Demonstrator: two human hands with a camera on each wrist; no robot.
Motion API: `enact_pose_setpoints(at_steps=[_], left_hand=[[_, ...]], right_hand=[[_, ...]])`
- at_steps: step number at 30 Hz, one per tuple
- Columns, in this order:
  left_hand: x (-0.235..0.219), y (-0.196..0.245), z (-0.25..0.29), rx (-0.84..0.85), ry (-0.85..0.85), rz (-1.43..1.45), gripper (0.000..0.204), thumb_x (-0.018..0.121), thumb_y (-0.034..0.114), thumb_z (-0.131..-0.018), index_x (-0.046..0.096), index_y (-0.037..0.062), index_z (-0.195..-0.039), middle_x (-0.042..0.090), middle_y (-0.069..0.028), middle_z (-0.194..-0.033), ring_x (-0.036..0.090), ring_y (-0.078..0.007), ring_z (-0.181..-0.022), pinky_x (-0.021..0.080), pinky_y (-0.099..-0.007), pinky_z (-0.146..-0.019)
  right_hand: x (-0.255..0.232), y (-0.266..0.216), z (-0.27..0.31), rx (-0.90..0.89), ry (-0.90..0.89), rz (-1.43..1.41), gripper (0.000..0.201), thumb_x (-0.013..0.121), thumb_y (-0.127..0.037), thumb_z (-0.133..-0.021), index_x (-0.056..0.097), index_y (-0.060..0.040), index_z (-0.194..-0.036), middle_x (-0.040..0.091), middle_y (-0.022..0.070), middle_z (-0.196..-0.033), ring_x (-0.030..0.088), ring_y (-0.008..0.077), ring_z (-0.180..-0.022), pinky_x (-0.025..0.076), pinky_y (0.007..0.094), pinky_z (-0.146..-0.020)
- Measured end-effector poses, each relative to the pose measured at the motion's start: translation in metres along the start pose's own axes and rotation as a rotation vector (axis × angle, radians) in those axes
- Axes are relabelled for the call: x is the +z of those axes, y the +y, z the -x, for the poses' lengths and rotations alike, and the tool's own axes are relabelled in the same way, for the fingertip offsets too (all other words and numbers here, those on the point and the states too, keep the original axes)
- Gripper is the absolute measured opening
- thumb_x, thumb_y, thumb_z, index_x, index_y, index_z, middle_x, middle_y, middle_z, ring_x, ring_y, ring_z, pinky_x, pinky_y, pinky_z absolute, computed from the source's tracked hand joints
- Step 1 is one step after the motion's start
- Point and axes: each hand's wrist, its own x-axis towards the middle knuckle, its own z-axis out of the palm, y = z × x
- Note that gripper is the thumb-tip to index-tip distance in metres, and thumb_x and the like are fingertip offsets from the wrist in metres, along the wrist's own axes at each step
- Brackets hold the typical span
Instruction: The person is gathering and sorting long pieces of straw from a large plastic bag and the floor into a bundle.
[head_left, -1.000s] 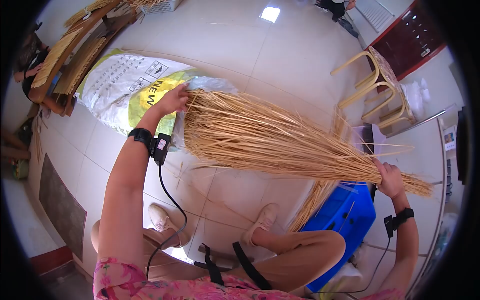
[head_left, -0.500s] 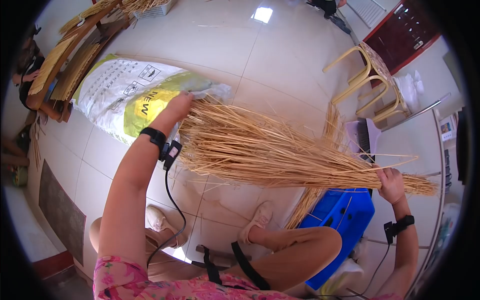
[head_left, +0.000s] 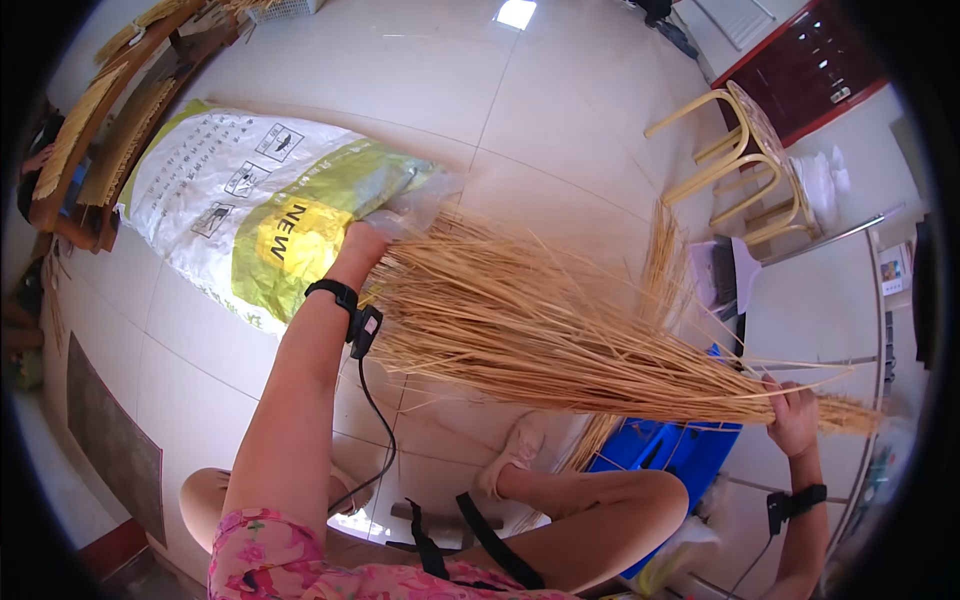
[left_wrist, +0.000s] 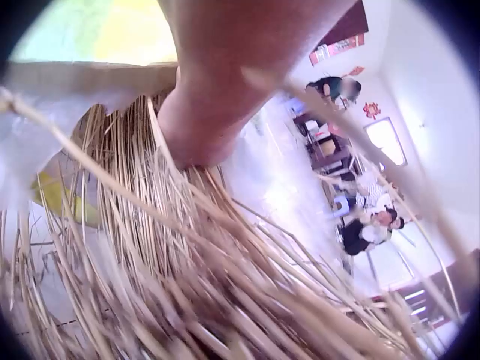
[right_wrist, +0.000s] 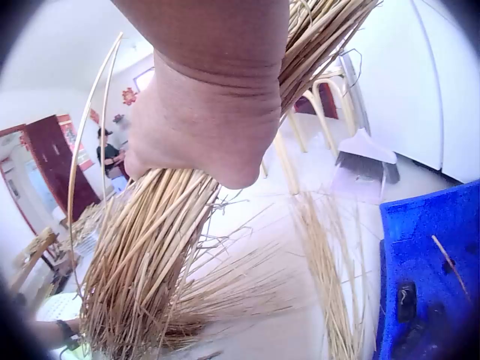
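A long bundle of dry straw stalks [head_left: 540, 330] stretches across in front of me, fanned out on the left and narrow on the right. My right hand [head_left: 793, 415] grips the narrow part, fingers wrapped round it; the right wrist view shows the stalks [right_wrist: 150, 247] coming out of the fist. At the bundle's wide end my left hand [head_left: 367, 242] is at the mouth of a white and green plastic sack [head_left: 190, 180] marked NEW. Its fingers are hidden behind plastic and stalks [left_wrist: 142, 187], so I cannot tell what they hold.
Under the bundle's right part stands a blue bin [head_left: 690, 450]. More straw [head_left: 660, 260] lies beside a broom and dustpan [head_left: 722, 275]. A stool with yellowish legs [head_left: 745, 150] stands back right. Wooden racks with straw [head_left: 120, 110] are at far left.
My left hand's fingers, spread in sight at the sack mouth earlier, have gone out of sight there. The right hand keeps its grip. Sack and bundle sit a little differently in view as the head camera shifts.
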Motion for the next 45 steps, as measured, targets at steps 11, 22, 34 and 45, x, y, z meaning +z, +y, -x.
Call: enact_pose_setpoints(at_steps=[11,22,34,45], left_hand=[[-0.008,-0.017,0.015,-0.114,-0.408,-0.064,0.028,0.055,0.017,-0.080,0.061,0.0069,-0.105,0.062,-0.0145,-0.103,0.059,-0.0285,-0.097,0.047,-0.0392,-0.082],[-0.115,0.027,0.088,0.301,-0.336,0.629,0.052,0.053,0.018,-0.083,0.040,0.0005,-0.130,0.048,-0.0241,-0.125,0.045,-0.0363,-0.117,0.037,-0.0381,-0.099],[-0.198,-0.082,0.186,-0.176,-0.454,0.798,0.047,0.054,0.022,-0.084,0.046,0.0042,-0.127,0.060,-0.0177,-0.106,0.064,-0.0212,-0.070,0.051,-0.0353,-0.059],[-0.310,-0.155,0.306,-0.068,-0.288,0.388,0.044,0.053,0.020,-0.086,0.047,0.0016,-0.125,0.056,-0.0198,-0.116,0.054,-0.0300,-0.109,0.042,-0.0366,-0.093]], right_hand=[[-0.004,0.028,0.046,0.106,-0.115,0.035,0.062,0.058,0.001,-0.059,0.048,-0.0061,-0.120,0.050,0.0125,-0.079,0.050,0.0325,-0.069,0.039,0.0425,-0.062],[-0.081,0.025,0.035,0.029,-0.095,0.076,0.055,0.058,0.002,-0.056,0.050,-0.0060,-0.110,0.048,0.0125,-0.073,0.049,0.0332,-0.067,0.039,0.0424,-0.061],[-0.185,-0.037,0.039,-0.133,-0.098,0.062,0.062,0.063,0.000,-0.050,0.051,-0.0097,-0.110,0.051,0.0096,-0.074,0.050,0.0323,-0.070,0.039,0.0411,-0.064],[-0.238,-0.068,-0.046,-0.234,-0.082,-0.049,0.066,0.061,0.003,-0.049,0.053,-0.0110,-0.112,0.062,0.0158,-0.086,0.059,0.0362,-0.078,0.046,0.0414,-0.067]])
